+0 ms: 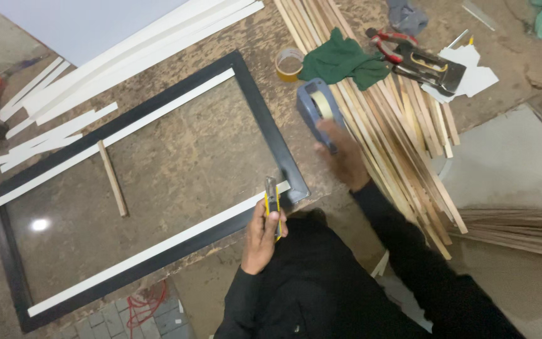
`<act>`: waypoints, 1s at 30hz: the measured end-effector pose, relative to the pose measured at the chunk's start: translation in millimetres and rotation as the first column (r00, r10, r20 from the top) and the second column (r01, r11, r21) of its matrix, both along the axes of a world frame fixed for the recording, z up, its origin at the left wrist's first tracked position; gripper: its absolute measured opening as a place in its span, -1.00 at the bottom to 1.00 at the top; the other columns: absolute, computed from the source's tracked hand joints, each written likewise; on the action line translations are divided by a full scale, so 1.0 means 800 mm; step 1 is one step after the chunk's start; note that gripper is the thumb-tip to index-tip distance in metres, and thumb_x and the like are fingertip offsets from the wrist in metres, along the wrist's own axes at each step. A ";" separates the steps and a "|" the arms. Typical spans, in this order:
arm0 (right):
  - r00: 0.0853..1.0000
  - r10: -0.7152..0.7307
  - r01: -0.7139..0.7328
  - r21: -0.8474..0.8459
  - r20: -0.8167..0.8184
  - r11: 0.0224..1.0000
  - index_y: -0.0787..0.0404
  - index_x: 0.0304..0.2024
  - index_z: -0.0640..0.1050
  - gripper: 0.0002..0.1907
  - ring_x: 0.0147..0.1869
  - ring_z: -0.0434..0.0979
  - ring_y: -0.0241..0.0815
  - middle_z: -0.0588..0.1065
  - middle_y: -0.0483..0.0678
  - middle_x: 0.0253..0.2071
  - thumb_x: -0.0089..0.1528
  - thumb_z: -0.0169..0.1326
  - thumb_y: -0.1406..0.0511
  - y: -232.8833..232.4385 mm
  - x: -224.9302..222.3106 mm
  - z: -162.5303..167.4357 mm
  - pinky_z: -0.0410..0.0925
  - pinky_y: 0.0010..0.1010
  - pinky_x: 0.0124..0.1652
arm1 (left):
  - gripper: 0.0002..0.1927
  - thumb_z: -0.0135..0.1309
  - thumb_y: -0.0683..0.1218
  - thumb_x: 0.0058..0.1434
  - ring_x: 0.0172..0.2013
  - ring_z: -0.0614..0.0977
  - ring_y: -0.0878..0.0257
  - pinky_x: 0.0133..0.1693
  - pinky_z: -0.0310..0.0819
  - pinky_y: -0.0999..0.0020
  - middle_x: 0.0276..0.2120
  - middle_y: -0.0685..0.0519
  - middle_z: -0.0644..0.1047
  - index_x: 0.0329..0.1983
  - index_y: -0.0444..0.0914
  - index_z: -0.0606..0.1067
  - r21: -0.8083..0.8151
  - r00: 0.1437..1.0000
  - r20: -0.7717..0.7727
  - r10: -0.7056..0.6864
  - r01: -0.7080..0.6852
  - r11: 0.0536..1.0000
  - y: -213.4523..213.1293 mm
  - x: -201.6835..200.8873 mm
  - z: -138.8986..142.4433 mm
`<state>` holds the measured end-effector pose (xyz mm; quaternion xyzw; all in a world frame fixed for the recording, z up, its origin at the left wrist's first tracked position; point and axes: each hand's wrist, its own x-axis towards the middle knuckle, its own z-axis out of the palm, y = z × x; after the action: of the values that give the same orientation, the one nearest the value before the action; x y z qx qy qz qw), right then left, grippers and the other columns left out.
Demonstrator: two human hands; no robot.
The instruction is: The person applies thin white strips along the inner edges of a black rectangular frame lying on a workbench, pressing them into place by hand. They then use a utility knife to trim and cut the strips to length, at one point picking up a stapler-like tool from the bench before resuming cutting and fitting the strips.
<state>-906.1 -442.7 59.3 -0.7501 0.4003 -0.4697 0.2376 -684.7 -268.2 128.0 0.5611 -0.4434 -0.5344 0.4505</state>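
A black picture frame point(265, 119) with glass lies face down on the worn workbench, with white strips point(158, 246) along its long inner edges. My left hand point(260, 237) grips a yellow utility knife point(273, 202) at the frame's near right corner. My right hand point(341, 157) holds the handle of a blue tape dispenser point(315, 105) just right of the frame, beside a heap of thin wooden slats point(403, 135).
A short wooden stick point(113, 179) lies on the glass. A tape roll point(290, 64), green cloth point(340, 59), red pliers point(387, 43) and a staple gun point(431, 68) sit at the back. Loose white strips point(51, 135) and a white board point(83, 22) lie at left.
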 end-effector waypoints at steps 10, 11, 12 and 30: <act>0.684 -0.336 0.397 -0.055 -0.647 0.916 0.12 -0.03 0.64 -0.66 0.24 0.44 0.20 0.57 0.07 0.00 0.16 0.36 0.21 -0.315 -0.192 -0.077 0.25 0.18 0.09 | -0.61 -0.08 0.02 0.40 -0.47 0.54 0.32 -0.41 0.47 0.42 -0.34 0.04 0.50 0.19 -0.27 0.36 0.178 0.969 -0.012 0.245 -0.239 0.955 0.026 0.014 -0.063; 0.646 -0.334 0.397 -0.071 -0.687 0.915 0.10 -0.11 0.67 -0.70 0.22 0.46 0.19 0.58 0.06 -0.04 0.12 0.37 0.22 -0.330 -0.194 -0.078 0.27 0.17 0.05 | -0.62 -0.07 0.01 0.39 -0.47 0.54 0.32 -0.41 0.48 0.42 -0.35 0.04 0.49 0.18 -0.27 0.35 0.205 0.961 0.001 0.277 -0.271 0.940 0.031 0.015 -0.068; 0.701 -0.349 0.474 0.041 -0.623 0.880 0.03 -0.04 0.68 -0.72 0.15 0.48 0.22 0.57 0.10 -0.04 0.21 0.34 0.19 -0.346 -0.197 -0.076 0.31 0.10 0.10 | -0.62 -0.07 0.01 0.40 -0.47 0.54 0.31 -0.40 0.48 0.41 -0.35 0.03 0.49 0.17 -0.29 0.35 0.211 0.956 -0.006 0.295 -0.287 0.934 0.036 0.016 -0.072; 0.516 -0.068 0.256 0.078 -0.854 0.964 -0.03 -0.10 0.68 -0.76 0.15 0.50 0.04 0.54 -0.08 -0.02 0.16 0.26 0.23 -0.374 -0.205 -0.101 0.32 0.17 0.02 | -0.58 -0.04 0.05 0.38 -0.44 0.54 0.29 -0.38 0.50 0.37 -0.33 0.01 0.51 0.19 -0.28 0.35 0.261 0.950 0.021 0.311 -0.306 0.916 -0.013 -0.001 -0.071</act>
<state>-1070.1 -742.0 -21.3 -0.8152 0.5771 -0.0277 0.0412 -685.4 -279.0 71.5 0.6727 -0.2705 -0.5161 0.4560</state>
